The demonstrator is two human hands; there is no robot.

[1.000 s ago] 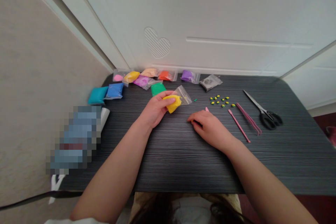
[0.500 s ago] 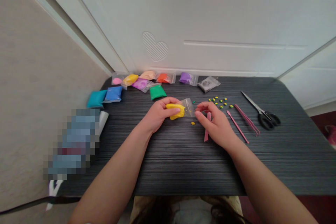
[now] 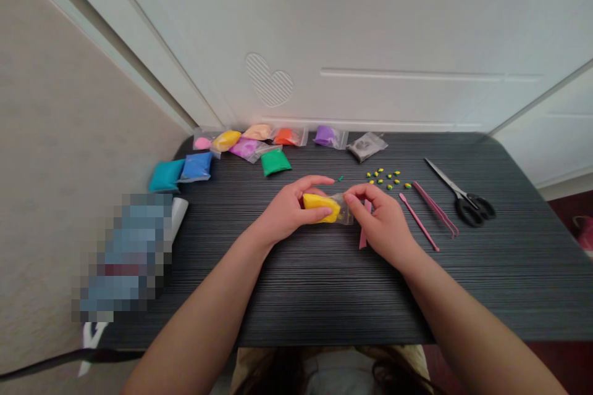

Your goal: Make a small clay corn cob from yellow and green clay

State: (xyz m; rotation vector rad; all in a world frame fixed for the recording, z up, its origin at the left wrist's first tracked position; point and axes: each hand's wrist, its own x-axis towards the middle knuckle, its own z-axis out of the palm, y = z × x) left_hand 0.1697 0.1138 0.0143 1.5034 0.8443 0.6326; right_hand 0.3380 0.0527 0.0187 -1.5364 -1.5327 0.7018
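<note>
A small clear bag of yellow modelling clay (image 3: 320,206) is between my two hands. My left hand (image 3: 296,207) grips its clay-filled end, thumb across the front and index finger stretched out past the top. The fingertips of my right hand (image 3: 377,213) are closed at the bag's clear zip end. Beneath that hand a pink flat tool (image 3: 364,236) lies on the table, partly covered. A tiny green bit of clay (image 3: 341,178) sits just behind the bag. Several small yellow-and-green clay pieces (image 3: 390,187) lie beyond my right hand.
Right of my hands lie a thin pink clay tool (image 3: 419,223), pink tweezers (image 3: 435,208) and black-handled scissors (image 3: 463,197). Along the back are a green clay bag (image 3: 276,162), a purple one (image 3: 325,135) and a grey one (image 3: 367,146). Blue (image 3: 197,166) and teal bags (image 3: 167,175) lie left.
My left hand has brought the yellow clay bag right and slightly nearer, and its index finger has straightened. My right fingertips now meet the bag's end. The loose yellow piece is hidden.
</note>
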